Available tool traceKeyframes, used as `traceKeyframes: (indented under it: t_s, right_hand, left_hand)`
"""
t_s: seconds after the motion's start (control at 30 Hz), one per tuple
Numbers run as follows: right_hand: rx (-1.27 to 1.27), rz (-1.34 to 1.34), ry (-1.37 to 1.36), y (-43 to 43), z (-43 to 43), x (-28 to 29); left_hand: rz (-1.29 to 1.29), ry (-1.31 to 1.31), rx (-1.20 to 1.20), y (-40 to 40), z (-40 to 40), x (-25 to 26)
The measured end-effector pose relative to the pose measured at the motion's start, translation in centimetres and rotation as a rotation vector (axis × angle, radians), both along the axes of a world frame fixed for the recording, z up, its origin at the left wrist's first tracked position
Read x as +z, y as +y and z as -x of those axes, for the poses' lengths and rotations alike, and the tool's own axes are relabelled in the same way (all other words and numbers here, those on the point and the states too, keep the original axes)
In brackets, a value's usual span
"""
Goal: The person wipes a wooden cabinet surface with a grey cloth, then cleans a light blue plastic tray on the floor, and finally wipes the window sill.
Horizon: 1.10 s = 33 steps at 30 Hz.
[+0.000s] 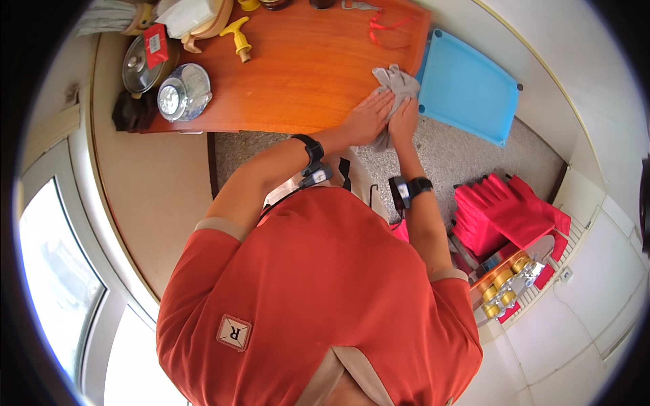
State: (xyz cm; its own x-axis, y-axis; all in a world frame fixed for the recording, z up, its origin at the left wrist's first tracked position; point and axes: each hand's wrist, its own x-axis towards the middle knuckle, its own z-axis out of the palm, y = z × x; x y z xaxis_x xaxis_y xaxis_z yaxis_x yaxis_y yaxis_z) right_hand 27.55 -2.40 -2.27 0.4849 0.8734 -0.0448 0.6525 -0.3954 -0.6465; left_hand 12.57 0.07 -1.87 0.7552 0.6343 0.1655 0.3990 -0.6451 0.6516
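A crumpled grey cloth (398, 83) lies at the right edge of the orange-brown wooden table (304, 66), part of it hanging below my hands. My left hand (373, 115) reaches across with its fingers laid over the cloth and pressed together. Right beside it, my right hand (404, 119) holds the cloth near the table's corner; its thumb is hard to see. Both wrists wear black straps with small devices. Farther back on the tabletop are a red ribbon (375, 28) and a yellow T-handled tool (240, 40) with a brown tip.
A patterned bowl (188, 91), a pot with a glass lid (142, 63), a red packet (156, 45) and a tissue holder (210, 25) crowd the table's left end. At right stand a light-blue plastic tray-like piece (469, 83), red folded fabric (508, 213) and gold-lidded containers (502, 279).
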Motion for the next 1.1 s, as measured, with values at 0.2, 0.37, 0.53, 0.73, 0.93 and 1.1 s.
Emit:
traceKeyframes:
  t_s: [0.2,0.37,0.53,0.73,0.93,1.1]
  right_hand:
    - [0.054,-0.189,0.083,9.5,-4.4,-1.4]
    - [0.118,-0.153,0.213,16.4,-7.2,-0.8]
    - [0.294,-0.339,0.381,14.8,-6.9,-0.5]
    - [0.562,-0.030,0.410,8.5,-8.4,0.2]
    - [0.482,-0.163,0.352,8.0,-6.7,-0.4]
    - [0.530,-0.196,0.347,8.8,-7.4,0.2]
  left_hand:
    - [0.050,-0.121,0.142,6.7,-4.3,0.2]
    - [0.187,-0.141,0.242,11.3,-7.1,1.6]
    - [0.038,-0.023,0.306,8.8,-8.1,-0.1]
    - [0.152,0.009,0.544,0.7,-8.5,3.3]
    - [0.175,0.116,0.689,-0.3,-9.8,4.0]
    - [0.123,0.170,0.701,2.2,-10.7,2.7]
